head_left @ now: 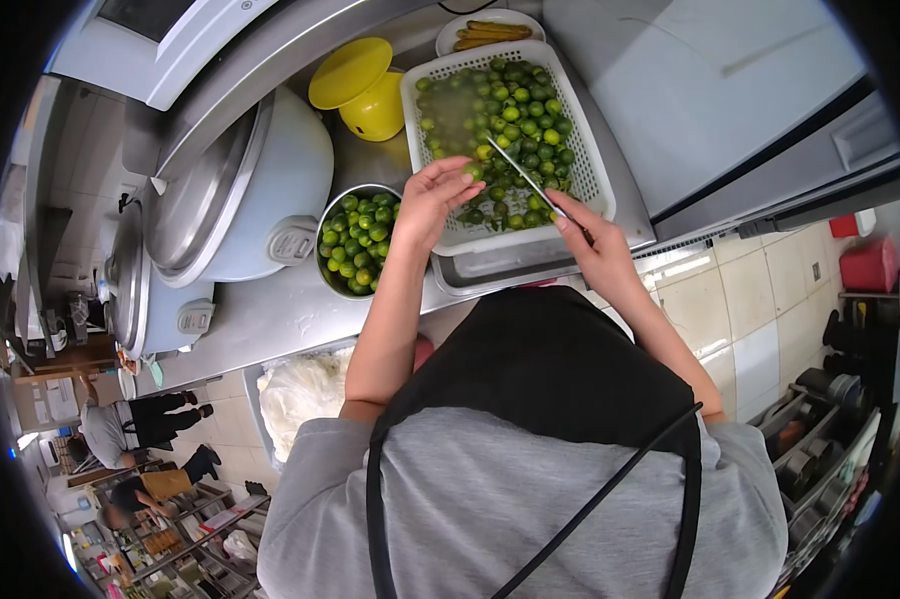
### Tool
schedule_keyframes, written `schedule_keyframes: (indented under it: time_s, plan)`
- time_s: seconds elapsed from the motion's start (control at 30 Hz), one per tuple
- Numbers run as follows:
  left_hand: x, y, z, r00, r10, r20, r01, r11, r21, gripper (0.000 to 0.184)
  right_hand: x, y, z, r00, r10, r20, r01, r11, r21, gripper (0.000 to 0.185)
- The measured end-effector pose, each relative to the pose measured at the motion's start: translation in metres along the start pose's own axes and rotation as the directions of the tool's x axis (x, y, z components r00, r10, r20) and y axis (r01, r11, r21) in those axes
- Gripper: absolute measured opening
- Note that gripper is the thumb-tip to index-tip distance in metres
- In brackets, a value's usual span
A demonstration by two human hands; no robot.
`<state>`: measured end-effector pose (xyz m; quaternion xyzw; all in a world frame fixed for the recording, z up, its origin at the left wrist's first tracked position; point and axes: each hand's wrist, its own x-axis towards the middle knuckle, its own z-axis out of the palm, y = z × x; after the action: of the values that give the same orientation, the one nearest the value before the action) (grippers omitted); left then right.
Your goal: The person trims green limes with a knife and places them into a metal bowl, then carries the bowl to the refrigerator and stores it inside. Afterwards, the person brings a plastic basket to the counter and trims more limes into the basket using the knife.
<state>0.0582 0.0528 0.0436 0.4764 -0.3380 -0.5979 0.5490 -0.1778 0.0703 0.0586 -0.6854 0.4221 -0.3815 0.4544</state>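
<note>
My left hand (pixel 440 200) pinches a small green lime (pixel 473 173) over the near left part of a white plastic basket (pixel 595 180). Many small limes (pixel 530 110) fill the basket, some green and some yellowish. In my right hand (pixel 592 245) is a knife (pixel 520 167), its blade pointing up and left over the fruit, its tip apart from the held lime. The handle is mostly covered by my fingers. Left of my left wrist stands a round metal bowl (pixel 322 262) heaped with more limes (pixel 355 240). The basket rests on a metal tray (pixel 470 275).
A yellow plastic container (pixel 370 105) and a plate of brownish sticks (pixel 492 37) stand behind. Two large rice cookers (pixel 290 170) line the counter's left. Below the counter is a tub with a white bag (pixel 305 394). Two people (pixel 156 424) are far left.
</note>
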Motion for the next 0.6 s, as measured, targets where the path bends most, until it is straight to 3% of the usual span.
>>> schedule_keyframes:
  time_s: [0.07, 0.23, 0.37, 0.47, 0.53, 0.6]
  plan:
    - [-0.002, 0.0, 0.003, 0.996, 0.088, -0.008, -0.089, 0.99, -0.111, 0.027, 0.0, -0.001, 0.003, 1.0, 0.002, 0.017, -0.002, 1.0, -0.003, 0.031]
    - [-0.009, 0.004, 0.013, 0.986, 0.147, -0.083, -0.157, 0.979, -0.128, 0.024, -0.002, -0.002, 0.013, 0.994, -0.094, 0.048, 0.095, 0.995, -0.019, 0.031]
    - [-0.008, 0.006, 0.013, 0.969, 0.207, -0.138, -0.227, 0.962, -0.152, 0.022, -0.002, -0.007, 0.013, 0.995, -0.042, 0.09, 0.047, 0.997, -0.053, 0.031]
    - [-0.008, 0.004, 0.013, 0.96, 0.247, -0.134, -0.267, 0.952, -0.153, 0.019, 0.0, -0.007, 0.014, 0.99, -0.128, 0.058, 0.133, 0.988, -0.084, 0.031]
    - [-0.015, 0.002, 0.021, 0.972, 0.219, -0.086, -0.225, 0.971, -0.076, 0.021, 0.003, -0.008, 0.013, 0.995, -0.067, 0.071, 0.08, 0.978, -0.192, 0.031]
    - [-0.02, 0.0, 0.032, 0.982, 0.184, -0.039, -0.184, 0.983, 0.001, 0.023, 0.012, -0.007, 0.011, 0.998, -0.043, 0.038, 0.048, 0.988, -0.149, 0.031]
